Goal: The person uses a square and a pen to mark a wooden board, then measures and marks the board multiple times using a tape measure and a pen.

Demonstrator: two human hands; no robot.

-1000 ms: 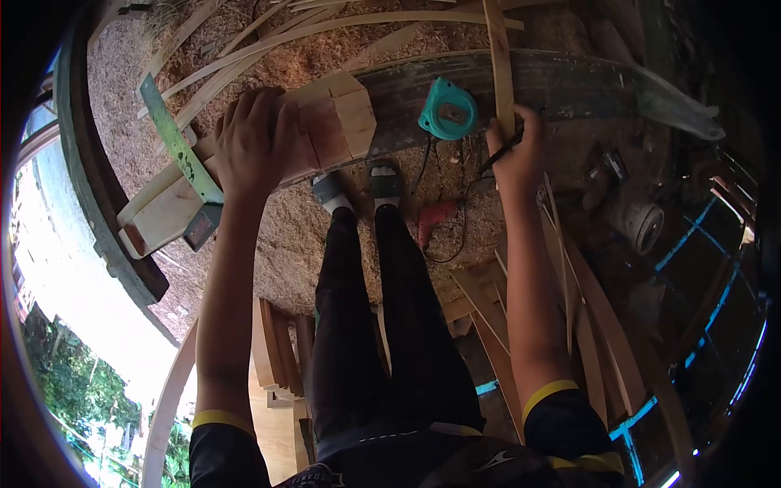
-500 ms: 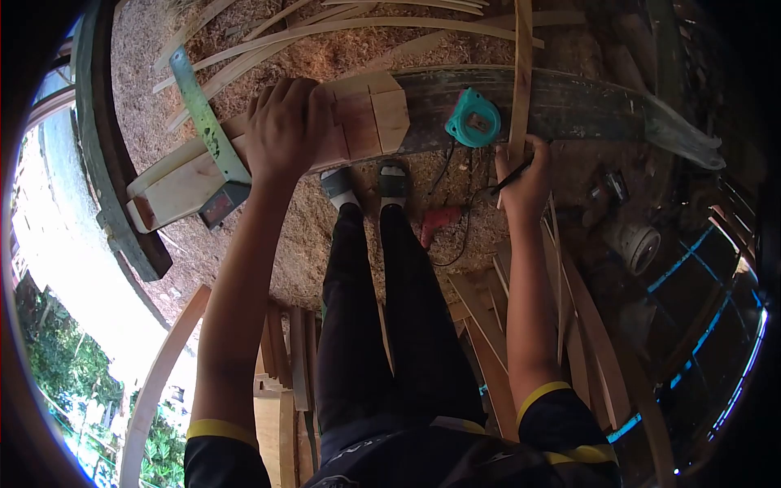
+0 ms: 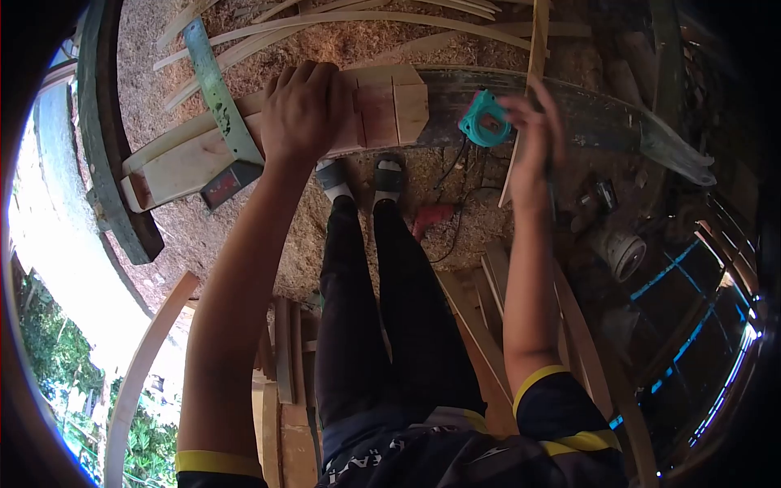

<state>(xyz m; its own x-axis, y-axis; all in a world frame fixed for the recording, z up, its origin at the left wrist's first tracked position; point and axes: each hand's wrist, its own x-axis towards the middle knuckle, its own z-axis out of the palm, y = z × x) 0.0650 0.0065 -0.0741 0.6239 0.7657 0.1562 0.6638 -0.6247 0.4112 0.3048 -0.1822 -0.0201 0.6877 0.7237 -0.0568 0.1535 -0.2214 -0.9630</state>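
My left hand [image 3: 301,114] is closed over a pale wooden workpiece [image 3: 411,110], its fingers curled across the far edge. The workpiece lies along a dark curved beam [image 3: 594,138]. Left of that hand, a try square [image 3: 220,98] with a worn greenish blade lies across the wood, its dark stock [image 3: 230,185] against the near edge. My right hand [image 3: 533,138] is blurred, its fingers stretched out and apart beside a teal tape measure [image 3: 486,119] on the beam. A thin wooden strip [image 3: 538,41] crosses the beam and passes beneath that hand.
Curved thin strips [image 3: 366,18] lie on the shavings-covered ground beyond the beam. A red power tool [image 3: 434,216] with a cord lies near my feet. Boards [image 3: 472,309] lean around my legs. A dark upright timber [image 3: 102,122] stands at the left; clear plastic [image 3: 679,154] hangs at the beam's right end.
My right hand has released the strip and lifted its fingers toward the tape measure. The dark pen-like thing it held no longer shows plainly. My left hand keeps its place on the workpiece.
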